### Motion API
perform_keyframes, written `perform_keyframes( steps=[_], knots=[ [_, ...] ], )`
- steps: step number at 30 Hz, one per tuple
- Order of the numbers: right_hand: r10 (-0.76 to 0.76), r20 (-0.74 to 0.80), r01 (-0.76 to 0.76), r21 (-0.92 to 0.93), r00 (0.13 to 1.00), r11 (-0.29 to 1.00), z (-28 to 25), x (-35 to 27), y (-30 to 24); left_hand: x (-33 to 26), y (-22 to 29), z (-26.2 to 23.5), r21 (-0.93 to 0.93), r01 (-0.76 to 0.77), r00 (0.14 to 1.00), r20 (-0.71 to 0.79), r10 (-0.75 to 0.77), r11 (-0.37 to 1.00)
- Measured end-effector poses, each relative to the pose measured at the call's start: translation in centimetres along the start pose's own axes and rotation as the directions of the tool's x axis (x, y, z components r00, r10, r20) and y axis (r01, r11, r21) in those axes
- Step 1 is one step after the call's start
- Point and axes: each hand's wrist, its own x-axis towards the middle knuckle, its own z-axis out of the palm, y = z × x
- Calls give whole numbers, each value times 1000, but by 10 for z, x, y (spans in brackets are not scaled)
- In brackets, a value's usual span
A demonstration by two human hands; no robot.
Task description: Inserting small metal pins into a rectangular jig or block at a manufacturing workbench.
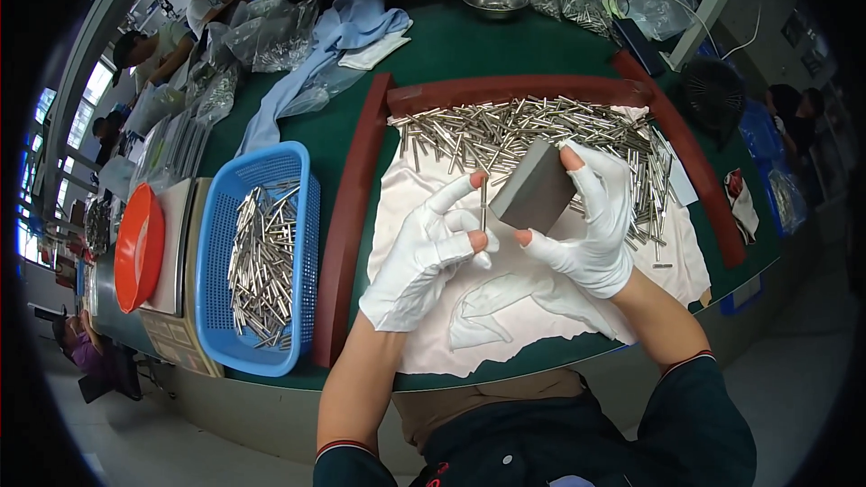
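Note:
Both hands wear white gloves with some fingertips bare. My left hand pinches a thin metal pin upright between thumb and forefinger. Close to its right, my right hand grips a dark grey rectangular block, tilted, by its edges. One lower corner of the block is near the pin; whether they touch I cannot tell. Behind the hands a wide heap of metal pins lies on a pale pink cloth. A crumpled white cloth rests below my hands.
Dark red padded bars border the cloth. To the left stands a blue plastic basket with many pins, beside a red bowl. Farther back are a blue cloth, a metal bowl and plastic bags. Several people work nearby.

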Motion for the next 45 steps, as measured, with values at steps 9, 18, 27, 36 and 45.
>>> perform_keyframes(
  steps=[9,18,27,36,45],
  knots=[
    [1,-26,-1,10,1000,1000,10,1,-2,1,-3,-7,-34,27,997,69,-24,999],
    [33,4,-33,13,999,999,8,1,-6,3,-6,0,-39,100,991,94,-96,994],
    [223,-20,-220,98,975,970,5,2,6,0,-1,-15,-146,19,995,96,-5,989],
    [158,55,-161,71,986,984,4,1,-1,1,-4,-13,-173,46,993,119,-25,984],
    [98,48,-102,93,994,990,8,2,0,0,-5,-3,-81,60,998,31,-58,995]
  ],
)
